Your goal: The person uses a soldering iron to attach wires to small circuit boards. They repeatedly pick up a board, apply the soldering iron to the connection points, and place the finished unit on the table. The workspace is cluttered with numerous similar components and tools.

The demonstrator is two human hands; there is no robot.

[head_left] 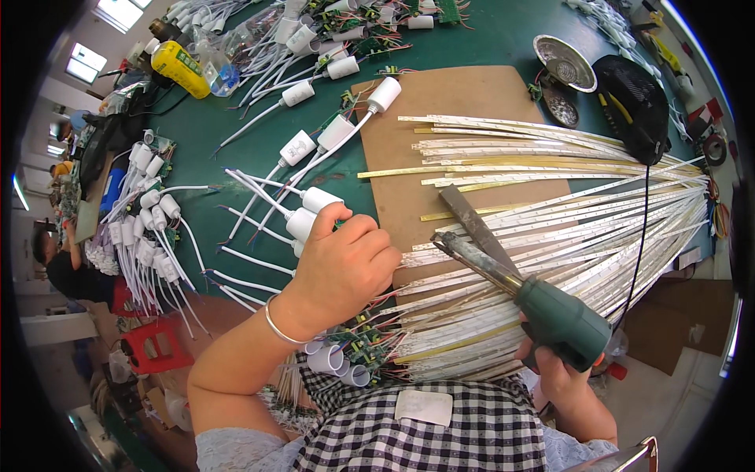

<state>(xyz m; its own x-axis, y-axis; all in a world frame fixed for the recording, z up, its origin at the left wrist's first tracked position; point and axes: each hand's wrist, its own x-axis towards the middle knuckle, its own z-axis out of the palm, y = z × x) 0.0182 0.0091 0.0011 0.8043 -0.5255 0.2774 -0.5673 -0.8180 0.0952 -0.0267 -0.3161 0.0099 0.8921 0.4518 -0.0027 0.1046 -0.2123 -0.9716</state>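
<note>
My left hand (350, 259) is closed, with its fingers curled beside the white cylindrical housings (302, 223) with white cables. What its fingertips pinch, if anything, is hidden; a bit of green shows beside them. In my right hand (558, 370) is a green soldering gun (562, 322), its metal tip pointing up and left over the LED strips (503, 283). These thin white and yellowish strips fan across a brown cardboard sheet (464, 90). A flat dark metal bar (478, 228) lies on them, partly behind the gun. Below my left wrist are small green circuit boards (354, 342) with wires.
More white housings with cables lie in bundles at the left (145, 208) and along the far edge (299, 39). A yellow bottle (179, 67) stands far left. A metal dish (565, 64) and a black mesh object (633, 106) sit far right. A red stool (156, 346) stands below the green table (491, 39).
</note>
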